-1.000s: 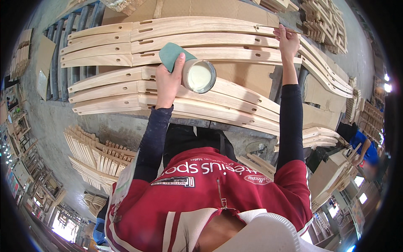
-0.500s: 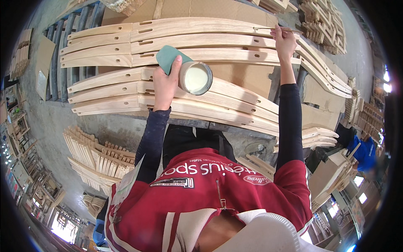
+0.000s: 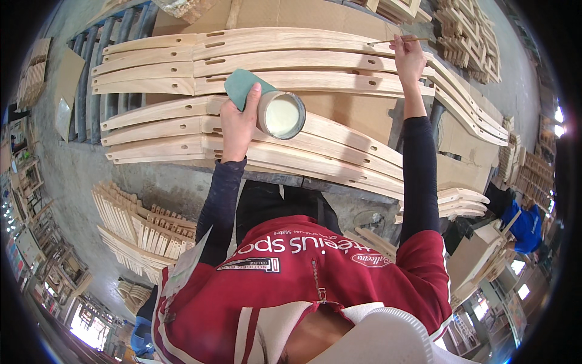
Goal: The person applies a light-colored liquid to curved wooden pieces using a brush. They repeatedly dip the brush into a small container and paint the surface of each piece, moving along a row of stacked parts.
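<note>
My left hand (image 3: 239, 124) is wrapped round a round cup (image 3: 264, 115) of creamy white liquid. A flat green piece (image 3: 242, 84) with rounded corners is held against the cup, under my left thumb. My right hand (image 3: 410, 62) pinches a thin stick-like brush (image 3: 414, 40). Its dark tip reaches the slotted hole near the right part of the farthest curved wooden slat (image 3: 291, 41); whether it touches the wood I cannot tell. Several pale slats with oval holes and slots lie side by side, and a nearer group of slats (image 3: 157, 130) passes below the cup.
Cardboard (image 3: 345, 112) lies beneath the slats, over a rack with dark rollers (image 3: 97, 79). Stacked wooden parts (image 3: 467, 39) stand at the far right, and more (image 3: 142, 227) on the floor at the near left. A person in blue (image 3: 526, 229) is at the right.
The brush has tilted a little, its rear end rising, while its tip stays by the same hole. My left hand keeps the cup and green piece nearly in place.
</note>
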The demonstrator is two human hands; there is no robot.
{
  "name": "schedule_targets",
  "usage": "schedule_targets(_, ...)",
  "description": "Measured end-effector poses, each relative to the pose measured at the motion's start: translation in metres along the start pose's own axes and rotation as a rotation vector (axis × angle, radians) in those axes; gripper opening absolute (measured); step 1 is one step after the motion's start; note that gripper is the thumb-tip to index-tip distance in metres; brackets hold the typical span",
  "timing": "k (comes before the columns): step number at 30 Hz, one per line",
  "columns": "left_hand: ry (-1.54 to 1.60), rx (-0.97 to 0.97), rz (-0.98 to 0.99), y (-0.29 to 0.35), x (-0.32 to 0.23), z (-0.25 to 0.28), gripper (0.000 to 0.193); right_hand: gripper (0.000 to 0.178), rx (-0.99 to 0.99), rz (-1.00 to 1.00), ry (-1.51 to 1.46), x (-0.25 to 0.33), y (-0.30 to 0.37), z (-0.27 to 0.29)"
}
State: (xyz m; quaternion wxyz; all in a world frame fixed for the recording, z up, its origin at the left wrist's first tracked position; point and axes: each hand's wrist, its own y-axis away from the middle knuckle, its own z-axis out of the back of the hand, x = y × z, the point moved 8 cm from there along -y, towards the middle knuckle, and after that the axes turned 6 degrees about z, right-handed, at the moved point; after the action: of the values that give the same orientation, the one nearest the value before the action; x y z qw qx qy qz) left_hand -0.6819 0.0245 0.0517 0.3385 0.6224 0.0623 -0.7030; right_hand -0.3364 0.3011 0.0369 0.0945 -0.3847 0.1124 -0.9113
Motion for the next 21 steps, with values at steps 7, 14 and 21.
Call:
schedule_targets(7,-0.008,-0.024,-0.029,0.011,0.000,0.004,0.046,0.024,0.039,-0.021,-0.034,0.000,0.001,-0.001)
schedule_targets(14,-0.058,-0.026,0.030,0.038,-0.009,0.004,0.042,0.019,-0.015,-0.093,-0.264,-0.006,0.010,0.029)
schedule_targets(21,0.159,-0.051,0.158,0.081,0.024,-0.001,0.036,0.031,-0.011,-0.286,-0.812,-0.009,0.054,0.088)
